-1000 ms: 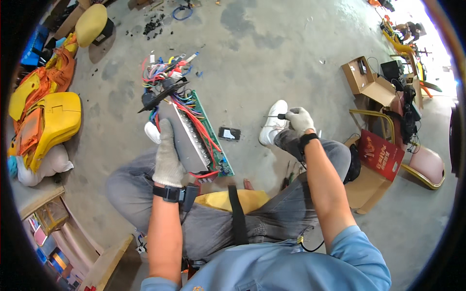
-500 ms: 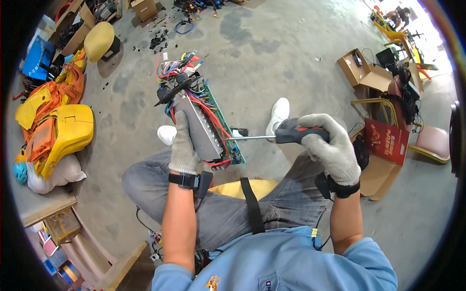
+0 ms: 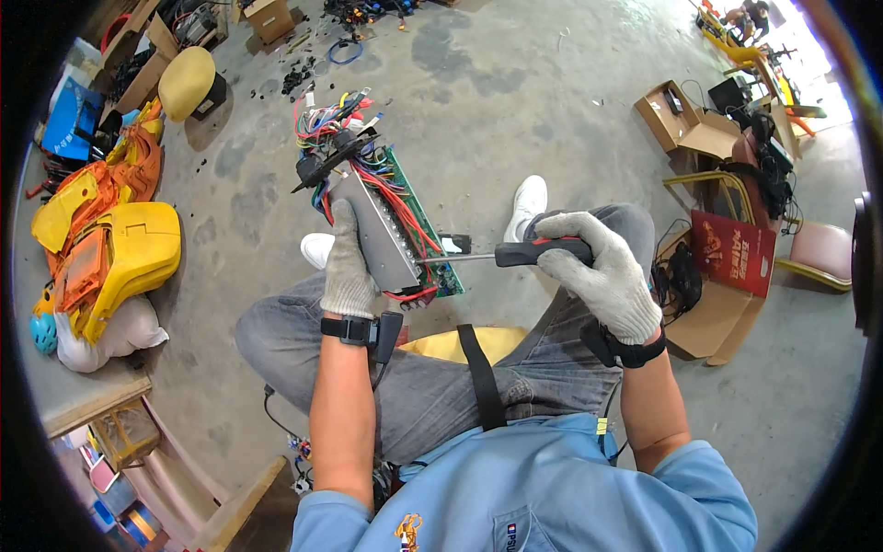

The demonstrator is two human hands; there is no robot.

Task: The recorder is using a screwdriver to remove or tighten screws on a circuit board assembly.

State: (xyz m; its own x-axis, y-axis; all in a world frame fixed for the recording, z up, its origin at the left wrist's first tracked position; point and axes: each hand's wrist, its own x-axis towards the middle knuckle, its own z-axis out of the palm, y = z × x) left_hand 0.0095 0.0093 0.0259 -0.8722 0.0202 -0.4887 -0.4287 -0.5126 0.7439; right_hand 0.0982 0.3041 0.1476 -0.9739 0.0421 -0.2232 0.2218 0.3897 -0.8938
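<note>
My gloved left hand [image 3: 349,267] is closed round the lower left side of a grey metal controller [image 3: 384,241]. A green circuit board [image 3: 411,195] runs along the controller's right side, with red wires [image 3: 395,212] between them. At its far end, a bundle of coloured wires [image 3: 331,120] and a black bracket-like part [image 3: 336,166] stick out. In my gloved right hand [image 3: 607,271] is a screwdriver [image 3: 543,252] with a black and red handle. Its shaft points left, and the tip is among the wires near the controller's lower right edge; exact contact is hard to see.
Yellow and orange plastic shells [image 3: 129,258] lie at the left, near a yellow-topped stool [image 3: 189,83]. Small black pieces [image 3: 296,75] are scattered on the far floor. At the right stand an open cardboard box [image 3: 676,115], a red box [image 3: 731,250] and a chair [image 3: 819,253].
My right hand has moved left with the screwdriver, and its shaft now reaches farther in among the wires. The controller stays in my left hand, almost unmoved.
</note>
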